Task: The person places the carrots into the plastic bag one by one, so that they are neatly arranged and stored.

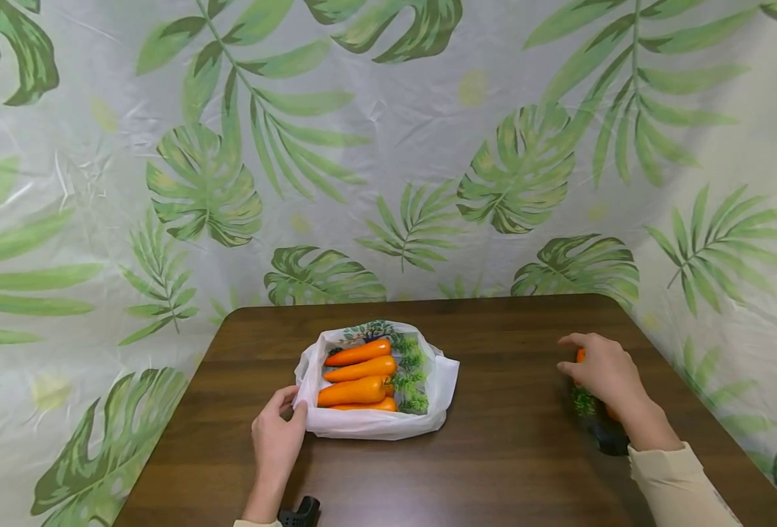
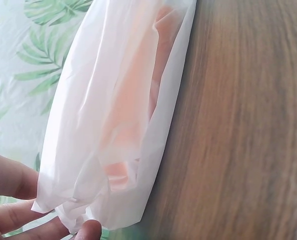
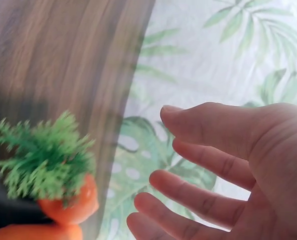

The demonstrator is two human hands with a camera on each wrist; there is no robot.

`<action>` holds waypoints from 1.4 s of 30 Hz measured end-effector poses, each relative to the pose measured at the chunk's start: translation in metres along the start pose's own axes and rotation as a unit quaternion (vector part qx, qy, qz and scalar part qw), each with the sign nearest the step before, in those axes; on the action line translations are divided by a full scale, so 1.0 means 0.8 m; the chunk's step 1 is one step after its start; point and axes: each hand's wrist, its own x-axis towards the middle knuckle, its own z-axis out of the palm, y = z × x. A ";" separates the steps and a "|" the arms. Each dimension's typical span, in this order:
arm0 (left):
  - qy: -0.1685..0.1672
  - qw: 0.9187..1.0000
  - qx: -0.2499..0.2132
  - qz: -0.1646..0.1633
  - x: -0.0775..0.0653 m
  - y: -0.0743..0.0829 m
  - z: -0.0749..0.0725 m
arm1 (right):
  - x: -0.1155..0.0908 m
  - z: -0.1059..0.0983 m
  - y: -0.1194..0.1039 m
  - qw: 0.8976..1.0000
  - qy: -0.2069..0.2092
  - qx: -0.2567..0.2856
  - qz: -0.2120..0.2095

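A white plastic bag point(image 1: 388, 424) lies mouth-up left of the table's middle, with several orange carrots point(image 1: 355, 391) with leafy green tops side by side inside it. My left hand point(image 1: 279, 432) pinches the bag's near left corner between thumb and fingers; in the left wrist view the carrots show faintly through the thin plastic point(image 2: 88, 125). Over at the right, my right hand point(image 1: 606, 369) hovers with spread, slightly bent fingers, holding nothing. Beneath it are carrots, partly hidden in the head view. The right wrist view shows one carrot point(image 3: 78, 205) with a green top beside another orange piece point(image 3: 36, 232).
The dark wooden table point(image 1: 493, 454) carries the bag and the carrots at the right. Behind it hangs a pale sheet point(image 1: 414, 146) printed with green leaves. Black wrist devices point(image 1: 301, 512) show near both forearms.
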 end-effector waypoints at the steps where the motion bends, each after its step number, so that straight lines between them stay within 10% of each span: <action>1: 0.000 1.000 0.000 -0.001 0.000 0.000 0.000 | -0.001 0.000 0.003 1.000 0.003 -0.002 0.000; 42: 0.001 1.000 0.002 -0.002 0.000 0.000 -0.001 | 0.007 0.065 0.055 0.998 0.038 0.020 0.036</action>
